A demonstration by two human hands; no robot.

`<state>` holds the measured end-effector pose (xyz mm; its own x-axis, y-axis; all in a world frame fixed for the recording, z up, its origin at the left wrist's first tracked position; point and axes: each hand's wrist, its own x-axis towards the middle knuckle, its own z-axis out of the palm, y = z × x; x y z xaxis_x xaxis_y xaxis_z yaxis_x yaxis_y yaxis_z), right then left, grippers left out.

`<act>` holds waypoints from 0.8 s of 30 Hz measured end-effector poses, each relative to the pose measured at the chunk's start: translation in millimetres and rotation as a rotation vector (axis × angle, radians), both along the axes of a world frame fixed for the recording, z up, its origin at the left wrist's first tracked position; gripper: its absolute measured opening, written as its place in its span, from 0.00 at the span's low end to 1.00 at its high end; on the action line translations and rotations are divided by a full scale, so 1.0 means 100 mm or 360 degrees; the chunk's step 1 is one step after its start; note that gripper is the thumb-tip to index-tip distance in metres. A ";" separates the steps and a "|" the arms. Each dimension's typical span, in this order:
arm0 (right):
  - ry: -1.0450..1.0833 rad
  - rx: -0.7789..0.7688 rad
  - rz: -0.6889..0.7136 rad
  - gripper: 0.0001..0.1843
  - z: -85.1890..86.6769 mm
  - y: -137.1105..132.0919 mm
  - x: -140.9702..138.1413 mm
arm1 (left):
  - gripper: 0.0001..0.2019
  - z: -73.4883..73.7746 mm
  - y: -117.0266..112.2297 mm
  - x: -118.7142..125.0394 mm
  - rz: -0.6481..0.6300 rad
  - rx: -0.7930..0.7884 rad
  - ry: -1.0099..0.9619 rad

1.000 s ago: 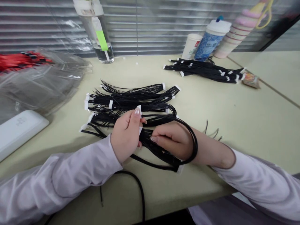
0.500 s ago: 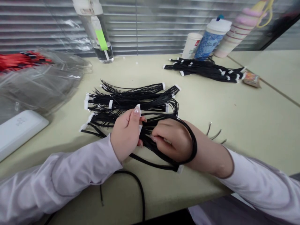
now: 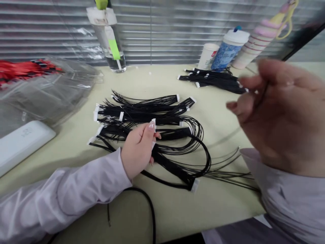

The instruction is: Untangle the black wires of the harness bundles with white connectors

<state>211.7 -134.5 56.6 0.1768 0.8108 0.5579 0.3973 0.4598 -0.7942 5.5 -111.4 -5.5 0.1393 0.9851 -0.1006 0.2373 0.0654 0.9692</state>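
Observation:
My left hand (image 3: 139, 147) is closed on a black wire harness, with its thumb pressed on a white connector (image 3: 153, 124). Black wires (image 3: 175, 167) run out from under its fingers to another white connector (image 3: 195, 185) at the lower right. My right hand (image 3: 281, 112) is raised on the right, blurred, its fingers curled in a pinch. A thin dark wire (image 3: 264, 92) shows between those fingers; its far end is smeared by motion. Several more black wire harnesses (image 3: 142, 110) with white connectors lie just beyond my left hand.
Another pile of black harnesses (image 3: 215, 80) lies at the back right near a blue cup (image 3: 227, 51), a white container (image 3: 208, 56) and a pink-striped bottle (image 3: 256, 47). A clear water bottle (image 3: 111, 44) stands at the back. Plastic bags (image 3: 50, 91) and a white device (image 3: 25, 144) are left.
My right hand has moved up and to the right, away from the harness, with a thin wire in its fingers. Loose wire ends on the right now show. My left hand stays put.

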 end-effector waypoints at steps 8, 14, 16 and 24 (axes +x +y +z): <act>-0.0952 -0.0132 0.0307 0.06 -0.29 -0.03 -0.33 | 0.20 -0.01 -0.05 -0.02 -0.0117 0.0071 0.0027; -0.1075 -0.0072 0.0272 0.07 -0.34 -0.01 -0.41 | 0.18 0.01 -0.06 -0.03 -0.0204 0.0103 0.0077; -0.1090 -0.0068 0.0261 0.07 -0.34 -0.01 -0.43 | 0.18 0.01 -0.05 -0.03 -0.0238 0.0206 0.0138; -0.1152 -0.0057 0.0221 0.09 -0.37 -0.02 -0.47 | 0.17 0.03 -0.05 -0.04 -0.0308 0.0363 0.0273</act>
<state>165.1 -136.8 19.9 -0.3313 0.8188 0.4689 0.7674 0.5229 -0.3709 1.2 -116.7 -2.9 0.3262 0.9418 0.0812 0.3848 -0.2108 0.8986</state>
